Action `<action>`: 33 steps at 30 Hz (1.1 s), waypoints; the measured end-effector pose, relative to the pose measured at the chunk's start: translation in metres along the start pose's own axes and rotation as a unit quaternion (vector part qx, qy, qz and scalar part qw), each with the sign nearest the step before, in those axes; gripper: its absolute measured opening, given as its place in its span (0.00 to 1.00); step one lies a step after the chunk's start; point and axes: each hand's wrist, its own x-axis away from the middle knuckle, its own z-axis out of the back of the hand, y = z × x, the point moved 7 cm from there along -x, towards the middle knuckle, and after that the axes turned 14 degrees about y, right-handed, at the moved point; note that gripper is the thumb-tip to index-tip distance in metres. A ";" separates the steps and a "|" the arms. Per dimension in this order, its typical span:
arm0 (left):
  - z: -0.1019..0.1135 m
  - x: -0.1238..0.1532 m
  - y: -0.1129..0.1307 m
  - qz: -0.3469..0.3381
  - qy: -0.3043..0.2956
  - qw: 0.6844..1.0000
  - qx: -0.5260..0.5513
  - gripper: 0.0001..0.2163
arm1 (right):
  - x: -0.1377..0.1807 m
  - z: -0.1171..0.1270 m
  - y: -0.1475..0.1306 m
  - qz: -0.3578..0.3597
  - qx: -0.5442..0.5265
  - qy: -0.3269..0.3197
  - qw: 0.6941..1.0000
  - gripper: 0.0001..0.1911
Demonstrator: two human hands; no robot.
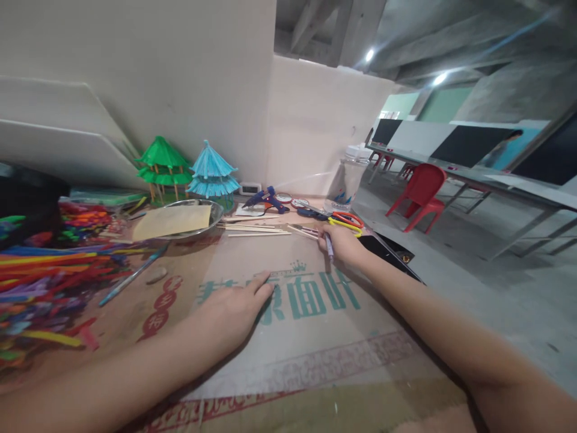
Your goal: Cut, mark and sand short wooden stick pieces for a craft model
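Observation:
My left hand (234, 307) lies on the printed sheet (288, 343), its index finger stretched out and nothing seen in its grasp. Farther right, my right hand (341, 243) is closed on a slim pale-purple tool (329, 248) whose exact kind I cannot make out. Just left of those fingers lies a pale wooden stick (303, 232); whether they touch it is unclear. Several thin wooden sticks (256, 228) rest at the back of the sheet. Behind my right hand are scissors with yellow handles (345, 226) and scissors with orange-red handles (349, 216).
Colourful pipe cleaners (49, 282) pile up at the left beside a pen (133, 275). Green (163, 165) and blue (213, 168) tiered models stand behind a metal tray (216, 215). A glue gun (268, 199) and a plastic jar (347, 177) are at the back. A dark flat object (392, 255) lies right.

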 end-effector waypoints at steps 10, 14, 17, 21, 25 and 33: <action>0.001 -0.003 0.003 -0.007 -0.001 1.000 -0.010 0.28 | 0.029 0.024 -0.088 0.122 -0.334 -0.108 0.928 0.13; 0.005 -0.005 0.004 -0.004 -0.017 1.000 -0.010 0.27 | 0.036 0.021 -0.093 0.111 -0.360 -0.136 0.916 0.13; 0.009 -0.005 0.005 -0.010 -0.013 1.000 -0.007 0.27 | 0.036 0.021 -0.092 0.112 -0.347 -0.140 0.921 0.14; 0.006 -0.003 0.006 -0.018 -0.008 1.000 -0.006 0.28 | 0.036 0.019 -0.091 0.115 -0.339 -0.144 0.923 0.12; 0.000 -0.002 0.003 -0.019 0.017 1.000 0.014 0.26 | 0.037 0.017 -0.090 0.110 -0.343 -0.144 0.922 0.11; 0.091 -0.001 -0.041 0.159 0.265 0.867 0.391 0.17 | 0.048 0.032 -0.110 0.142 -0.296 -0.063 0.942 0.07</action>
